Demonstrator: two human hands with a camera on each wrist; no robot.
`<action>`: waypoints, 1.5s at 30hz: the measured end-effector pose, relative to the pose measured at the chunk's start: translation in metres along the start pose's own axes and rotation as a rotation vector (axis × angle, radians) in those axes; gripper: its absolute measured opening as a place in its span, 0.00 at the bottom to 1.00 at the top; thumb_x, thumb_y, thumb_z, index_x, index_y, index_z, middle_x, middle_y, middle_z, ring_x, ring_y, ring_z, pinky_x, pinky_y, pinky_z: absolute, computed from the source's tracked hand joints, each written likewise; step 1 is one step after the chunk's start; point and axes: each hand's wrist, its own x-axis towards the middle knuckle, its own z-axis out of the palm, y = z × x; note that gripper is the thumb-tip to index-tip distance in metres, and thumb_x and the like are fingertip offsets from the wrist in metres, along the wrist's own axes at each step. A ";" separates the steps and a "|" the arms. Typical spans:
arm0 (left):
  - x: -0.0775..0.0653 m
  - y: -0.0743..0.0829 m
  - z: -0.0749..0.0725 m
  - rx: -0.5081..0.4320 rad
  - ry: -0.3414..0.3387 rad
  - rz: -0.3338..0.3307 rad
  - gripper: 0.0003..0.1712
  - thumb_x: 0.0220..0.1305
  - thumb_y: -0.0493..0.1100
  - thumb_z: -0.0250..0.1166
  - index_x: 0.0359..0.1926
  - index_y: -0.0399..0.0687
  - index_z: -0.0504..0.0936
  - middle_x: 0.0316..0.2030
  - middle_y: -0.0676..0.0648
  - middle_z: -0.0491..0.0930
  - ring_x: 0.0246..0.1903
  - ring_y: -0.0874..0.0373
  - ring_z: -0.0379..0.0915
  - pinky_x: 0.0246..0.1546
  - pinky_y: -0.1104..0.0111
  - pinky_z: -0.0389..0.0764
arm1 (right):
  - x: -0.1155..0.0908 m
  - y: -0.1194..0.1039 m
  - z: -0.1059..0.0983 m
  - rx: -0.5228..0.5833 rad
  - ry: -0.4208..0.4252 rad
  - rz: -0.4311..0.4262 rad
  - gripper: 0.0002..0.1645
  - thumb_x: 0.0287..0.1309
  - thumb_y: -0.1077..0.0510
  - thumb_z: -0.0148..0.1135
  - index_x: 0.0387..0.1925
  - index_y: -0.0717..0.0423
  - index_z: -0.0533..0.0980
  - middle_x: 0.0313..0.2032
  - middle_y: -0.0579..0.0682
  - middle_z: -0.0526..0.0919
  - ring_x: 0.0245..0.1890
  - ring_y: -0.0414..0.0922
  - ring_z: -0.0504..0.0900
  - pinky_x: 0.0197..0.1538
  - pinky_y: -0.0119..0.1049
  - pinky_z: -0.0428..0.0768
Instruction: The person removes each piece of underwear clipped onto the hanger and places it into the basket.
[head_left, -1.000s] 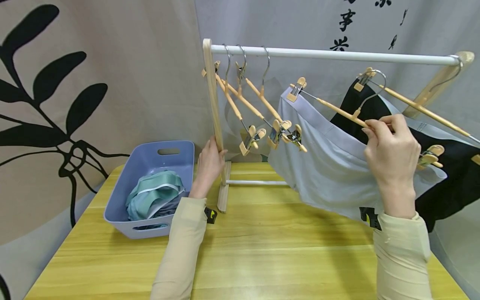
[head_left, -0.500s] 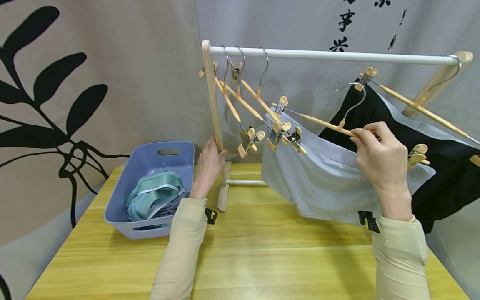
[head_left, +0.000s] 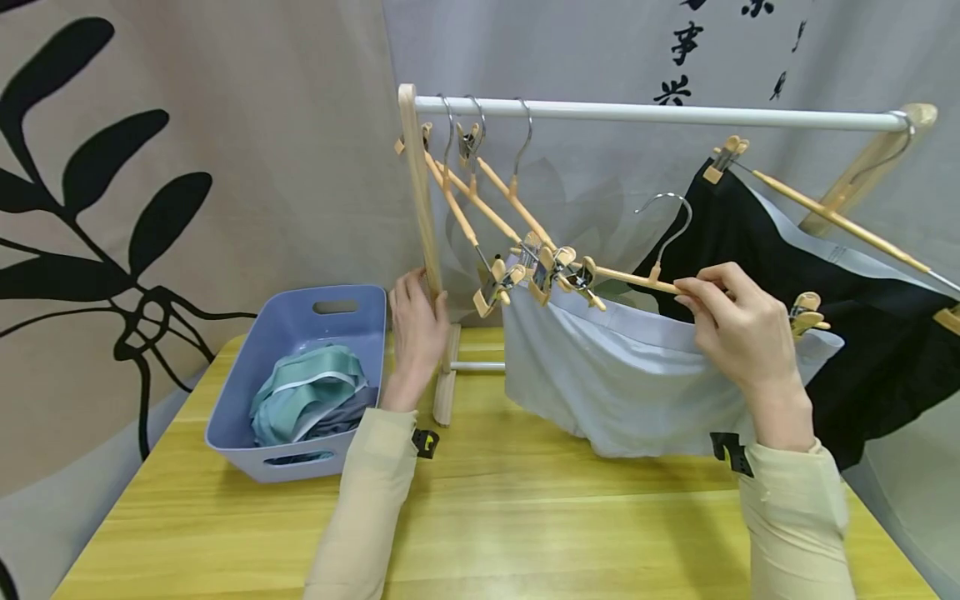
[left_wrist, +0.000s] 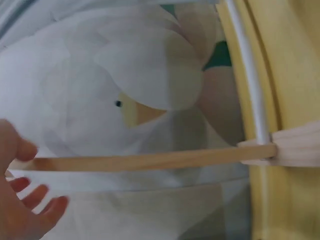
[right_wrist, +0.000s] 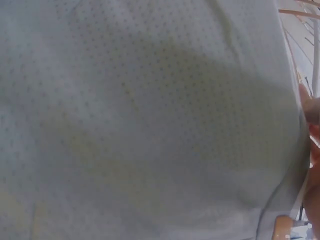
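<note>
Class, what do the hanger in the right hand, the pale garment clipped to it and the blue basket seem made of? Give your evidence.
Hanger: smooth tan bar, probably wood; its shiny hook looks like metal.
Pale garment: matt fabric, since it drapes softly; the right-wrist view shows fine dots.
Blue basket: likely moulded plastic, smooth with a slight sheen.

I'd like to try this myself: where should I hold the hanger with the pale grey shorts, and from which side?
Probably take the hanger by its wooden bar, close to the hook, from the near side, as the right hand pinches it. Clips occupy both ends, the shorts hang below, and the hook is left free above.
</note>
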 end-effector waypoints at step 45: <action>-0.018 0.060 -0.044 -0.251 -0.356 -0.078 0.25 0.71 0.54 0.41 0.33 0.42 0.78 0.26 0.46 0.84 0.32 0.52 0.79 0.33 0.64 0.74 | -0.010 -0.034 0.029 0.240 -0.015 -0.224 0.17 0.62 0.58 0.48 0.29 0.61 0.81 0.27 0.55 0.77 0.21 0.43 0.72 0.22 0.29 0.71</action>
